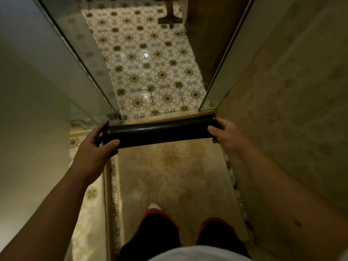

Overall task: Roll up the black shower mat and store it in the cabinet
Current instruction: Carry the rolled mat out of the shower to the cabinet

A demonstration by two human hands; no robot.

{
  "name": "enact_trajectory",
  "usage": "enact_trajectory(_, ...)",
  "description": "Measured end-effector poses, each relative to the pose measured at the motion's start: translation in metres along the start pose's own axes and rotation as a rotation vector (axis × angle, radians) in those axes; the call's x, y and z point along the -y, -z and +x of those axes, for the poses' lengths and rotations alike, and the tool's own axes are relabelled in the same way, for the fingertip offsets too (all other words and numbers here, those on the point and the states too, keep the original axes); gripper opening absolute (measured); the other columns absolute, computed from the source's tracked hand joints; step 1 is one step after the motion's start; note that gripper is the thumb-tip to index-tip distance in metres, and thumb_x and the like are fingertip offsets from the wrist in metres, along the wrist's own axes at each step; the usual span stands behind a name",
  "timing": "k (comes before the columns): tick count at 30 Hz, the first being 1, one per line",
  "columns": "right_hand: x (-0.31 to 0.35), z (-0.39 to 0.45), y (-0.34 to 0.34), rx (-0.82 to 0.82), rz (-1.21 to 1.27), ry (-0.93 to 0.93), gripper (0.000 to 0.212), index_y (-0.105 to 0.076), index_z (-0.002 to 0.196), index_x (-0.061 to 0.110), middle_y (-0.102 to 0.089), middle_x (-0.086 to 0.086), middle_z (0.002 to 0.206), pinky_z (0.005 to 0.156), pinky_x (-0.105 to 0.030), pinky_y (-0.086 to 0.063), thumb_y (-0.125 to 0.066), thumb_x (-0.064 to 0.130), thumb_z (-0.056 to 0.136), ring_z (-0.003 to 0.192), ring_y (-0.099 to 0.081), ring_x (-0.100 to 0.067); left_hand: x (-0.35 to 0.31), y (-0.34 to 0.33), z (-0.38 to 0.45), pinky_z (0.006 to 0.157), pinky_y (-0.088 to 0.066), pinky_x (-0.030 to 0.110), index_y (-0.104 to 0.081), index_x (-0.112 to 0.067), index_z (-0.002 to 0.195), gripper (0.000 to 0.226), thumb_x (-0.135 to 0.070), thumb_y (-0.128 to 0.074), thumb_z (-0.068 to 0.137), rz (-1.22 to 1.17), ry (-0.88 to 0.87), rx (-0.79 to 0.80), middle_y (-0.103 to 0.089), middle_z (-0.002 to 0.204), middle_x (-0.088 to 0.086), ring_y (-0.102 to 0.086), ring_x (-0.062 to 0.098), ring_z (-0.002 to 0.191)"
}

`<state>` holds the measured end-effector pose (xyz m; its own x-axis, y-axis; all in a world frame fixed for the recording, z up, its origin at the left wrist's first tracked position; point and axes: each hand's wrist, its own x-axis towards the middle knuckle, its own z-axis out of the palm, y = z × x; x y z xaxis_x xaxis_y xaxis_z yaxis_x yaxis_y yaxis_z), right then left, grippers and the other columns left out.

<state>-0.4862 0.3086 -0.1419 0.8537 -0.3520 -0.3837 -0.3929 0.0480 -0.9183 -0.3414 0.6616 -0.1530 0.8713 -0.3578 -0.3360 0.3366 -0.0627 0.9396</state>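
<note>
— Where's the black shower mat [160, 131]?
— Rolled tight, held level above the shower floor [175, 178], near the threshold.
— And each grip?
— Left hand [94, 147] and right hand [227, 136] each clasp one end.

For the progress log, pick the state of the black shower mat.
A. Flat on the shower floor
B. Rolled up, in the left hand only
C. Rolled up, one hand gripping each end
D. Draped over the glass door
C: the black shower mat is a tight roll, with the left hand on one end and the right hand on the other.
</note>
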Motion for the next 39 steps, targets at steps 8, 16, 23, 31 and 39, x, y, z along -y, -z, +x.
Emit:
enact_trajectory(8,0.058,-0.049,-0.009,-0.109,-0.005,0.085,0.027,-0.066,0.099,0.033,-0.073,0.015,0.082,0.055,-0.018,-0.05,-0.068,0.009,0.085,0.07,-0.064,0.0,-0.061,0.003,-0.033,0.073,-0.058,0.03,-0.057,-0.036,0.125,0.055,-0.001,-0.066,0.083,-0.003,-0.051,-0.015,-0.059,0.115,-0.005,-0.063,0.021,0.098)
enact_trajectory(16,0.085,-0.067,0.015,-0.071,-0.097,0.164,0.032,-0.058,0.113,0.027,-0.066,0.005,0.097,0.058,-0.017,-0.053,-0.066,0.009,0.088,0.073,-0.066,0.002,-0.087,-0.017,-0.053,0.073,-0.056,0.03,-0.057,-0.037,0.127,0.064,-0.017,-0.076,0.07,0.017,-0.115,0.019,-0.06,0.12,-0.005,-0.064,0.022,0.104)
enact_trajectory(23,0.09,-0.055,0.047,-0.064,-0.059,0.206,0.033,-0.06,0.103,0.037,-0.067,0.005,0.097,0.055,-0.016,-0.051,-0.066,0.008,0.087,0.073,-0.067,0.001,-0.098,-0.05,-0.058,0.077,-0.058,0.034,-0.052,-0.03,0.134,0.082,-0.029,-0.08,0.057,0.063,-0.149,-0.008,-0.056,0.128,0.004,-0.061,0.025,0.112)
enact_trajectory(31,0.098,-0.013,0.074,-0.001,-0.066,0.221,0.033,-0.063,0.101,0.04,-0.07,0.011,0.098,0.071,-0.023,-0.057,-0.067,0.011,0.086,0.088,-0.069,-0.005,-0.101,-0.081,-0.038,0.078,-0.059,0.033,-0.051,-0.028,0.136,0.073,-0.019,-0.079,0.069,0.127,-0.213,-0.124,-0.058,0.12,-0.008,-0.063,0.021,0.107)
enact_trajectory(39,0.112,0.044,0.08,0.036,-0.081,0.202,0.037,-0.059,0.122,0.026,-0.068,0.001,0.11,0.077,-0.03,-0.055,-0.065,0.013,0.088,0.096,-0.067,-0.013,-0.102,-0.078,0.011,0.094,-0.052,0.049,-0.047,-0.031,0.139,0.072,-0.015,-0.078,0.076,0.23,-0.257,-0.198,-0.059,0.119,-0.014,-0.063,0.019,0.109)
